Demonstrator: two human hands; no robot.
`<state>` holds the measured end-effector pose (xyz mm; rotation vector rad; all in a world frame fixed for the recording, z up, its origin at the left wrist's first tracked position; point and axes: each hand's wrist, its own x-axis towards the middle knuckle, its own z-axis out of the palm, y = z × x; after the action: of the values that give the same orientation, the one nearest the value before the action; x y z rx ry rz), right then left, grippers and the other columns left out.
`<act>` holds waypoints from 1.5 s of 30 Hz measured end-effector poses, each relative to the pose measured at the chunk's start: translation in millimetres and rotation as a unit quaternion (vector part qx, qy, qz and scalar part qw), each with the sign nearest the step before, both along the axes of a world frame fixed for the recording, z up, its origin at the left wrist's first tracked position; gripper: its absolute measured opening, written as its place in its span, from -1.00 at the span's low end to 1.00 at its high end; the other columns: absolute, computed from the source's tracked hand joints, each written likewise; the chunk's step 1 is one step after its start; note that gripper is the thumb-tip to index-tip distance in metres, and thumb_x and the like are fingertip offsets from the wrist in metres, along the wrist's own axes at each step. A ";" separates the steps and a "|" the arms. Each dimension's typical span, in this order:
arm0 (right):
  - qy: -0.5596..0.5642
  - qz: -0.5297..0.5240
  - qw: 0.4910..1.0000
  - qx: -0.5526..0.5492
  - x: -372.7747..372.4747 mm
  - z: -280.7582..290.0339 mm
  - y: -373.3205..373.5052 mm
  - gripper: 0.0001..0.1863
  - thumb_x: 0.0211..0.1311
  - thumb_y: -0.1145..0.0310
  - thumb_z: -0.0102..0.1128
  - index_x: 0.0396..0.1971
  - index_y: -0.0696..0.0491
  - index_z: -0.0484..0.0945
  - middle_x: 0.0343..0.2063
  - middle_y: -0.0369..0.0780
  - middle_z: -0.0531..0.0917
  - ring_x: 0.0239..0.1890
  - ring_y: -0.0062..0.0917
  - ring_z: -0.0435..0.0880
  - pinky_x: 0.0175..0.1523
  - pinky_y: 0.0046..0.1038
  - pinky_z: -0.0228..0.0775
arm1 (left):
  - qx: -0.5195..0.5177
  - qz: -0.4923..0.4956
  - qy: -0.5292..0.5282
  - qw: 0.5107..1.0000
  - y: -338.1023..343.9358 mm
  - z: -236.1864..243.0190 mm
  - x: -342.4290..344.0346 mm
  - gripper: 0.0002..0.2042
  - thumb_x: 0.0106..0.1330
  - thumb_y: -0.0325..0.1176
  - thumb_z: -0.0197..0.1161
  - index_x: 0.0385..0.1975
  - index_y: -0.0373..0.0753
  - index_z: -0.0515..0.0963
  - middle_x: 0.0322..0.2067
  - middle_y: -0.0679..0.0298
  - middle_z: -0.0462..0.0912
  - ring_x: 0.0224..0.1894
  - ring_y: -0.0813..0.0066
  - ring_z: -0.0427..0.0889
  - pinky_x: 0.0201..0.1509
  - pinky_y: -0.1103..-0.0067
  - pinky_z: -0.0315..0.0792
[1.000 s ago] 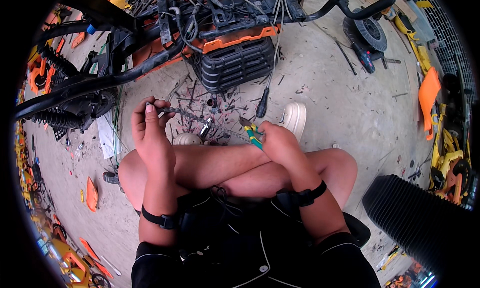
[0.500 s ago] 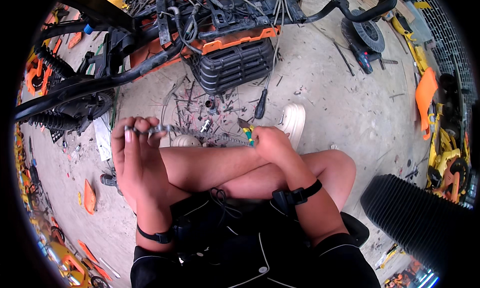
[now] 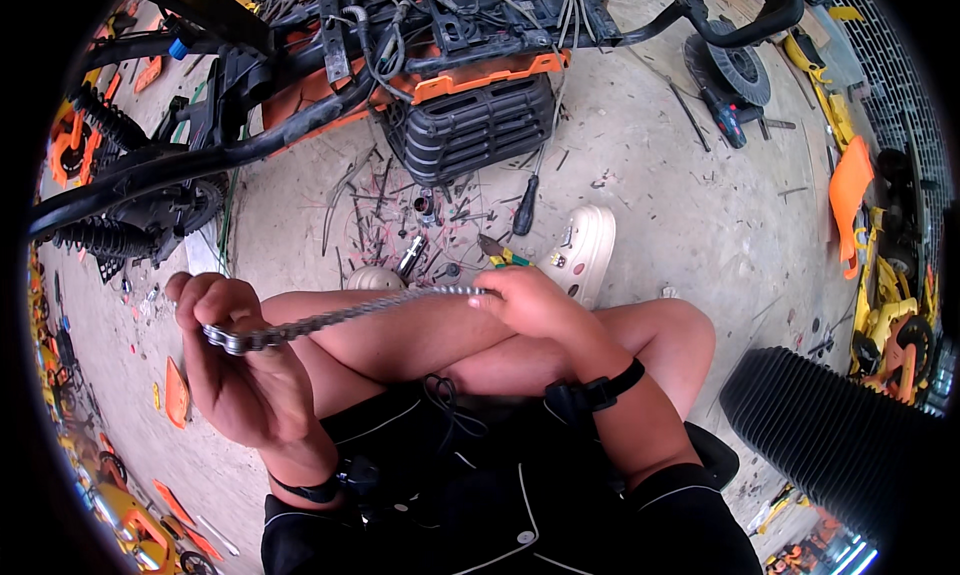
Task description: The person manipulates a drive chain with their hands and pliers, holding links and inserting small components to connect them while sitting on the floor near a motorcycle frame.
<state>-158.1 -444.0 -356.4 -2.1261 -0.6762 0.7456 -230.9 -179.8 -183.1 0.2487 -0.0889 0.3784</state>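
Observation:
A grey metal roller chain (image 3: 345, 313) is stretched between my two hands above my crossed legs. My left hand (image 3: 245, 365) has its fingers curled around one end, and a few links stick out by the fingertips. Toward the other end, my right hand (image 3: 530, 300) pinches the chain between thumb and fingers. Just beyond the right hand are pliers (image 3: 497, 252) with yellow and green handles, partly hidden by that hand. They appear to lie on the floor. Farther out, a black-handled screwdriver (image 3: 525, 207) rests near my white shoe (image 3: 585, 250).
A black vehicle frame (image 3: 300, 125) with cables and a ribbed black cover (image 3: 475, 130) stands ahead. Scattered cable scraps and small parts litter the floor beneath it. A cordless drill (image 3: 727, 120) lies beside a dark wheel (image 3: 735, 65). A ribbed black tyre-like cylinder (image 3: 820, 435) stands at the right.
My left hand has dropped nearer to me and tipped, showing the chain's end links. The right hand has shifted slightly left and down, uncovering more of the shoe. The chain now slopes up to the right.

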 end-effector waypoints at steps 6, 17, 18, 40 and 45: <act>0.089 -0.185 0.977 0.048 15.9 7.2 -5.3 -0.75 0.33 0.27 0.24 -0.12 0.12 0.60 -0.36 0.01 0.68 -0.34 -0.11 0.66 -0.21 -0.25 0.48 | 0.127 0.025 0.114 0.985 14.4 -46.0 14.7 -0.76 0.56 -0.43 -0.02 0.13 -0.35 0.34 -0.02 0.15 0.51 0.13 0.25 0.52 0.20 0.42 0.50; -0.020 -0.032 0.986 -0.161 7.2 -0.8 -7.6 -0.81 0.19 0.28 0.22 -0.38 0.06 0.72 -0.36 0.03 0.69 -0.25 -0.06 0.68 -0.12 -0.12 0.54 | 0.312 -0.031 0.242 0.918 -11.8 -82.8 35.5 -0.76 0.54 -0.36 0.04 0.08 -0.30 0.47 -0.09 0.19 0.58 0.09 0.25 0.56 0.15 0.41 0.52; -0.040 -0.020 0.985 -0.167 6.5 -6.8 -11.6 -0.83 0.16 0.30 0.24 -0.36 0.03 0.73 -0.35 -0.02 0.69 -0.23 -0.08 0.67 -0.10 -0.14 0.53 | 0.310 -0.039 0.238 0.919 -13.4 -81.5 34.9 -0.77 0.55 -0.36 0.04 0.08 -0.30 0.47 -0.09 0.19 0.58 0.08 0.25 0.56 0.14 0.40 0.52; -0.171 0.019 0.972 -0.161 -5.3 -29.2 -12.6 -0.85 0.08 0.38 0.20 -0.51 -0.03 0.76 -0.14 -0.32 0.67 0.04 -0.32 0.50 0.12 -0.26 0.41 | 0.339 -0.058 0.229 0.910 -25.2 -82.0 33.7 -0.80 0.56 -0.41 0.02 0.05 -0.33 0.47 -0.12 0.12 0.62 0.04 0.27 0.61 0.08 0.41 0.58; -0.151 0.012 0.975 -0.164 -5.7 -29.4 -10.6 -0.85 0.07 0.38 0.20 -0.49 0.01 0.75 -0.04 -0.32 0.66 0.09 -0.32 0.48 0.17 -0.21 0.34 | 0.341 -0.060 0.230 0.909 -25.4 -82.9 34.0 -0.80 0.56 -0.40 0.04 0.05 -0.33 0.47 -0.12 0.12 0.62 0.04 0.28 0.61 0.08 0.41 0.58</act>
<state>-163.8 -454.6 -385.8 -2.5710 -0.7822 0.5817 -196.9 -205.2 -266.0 1.0164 0.2360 0.1448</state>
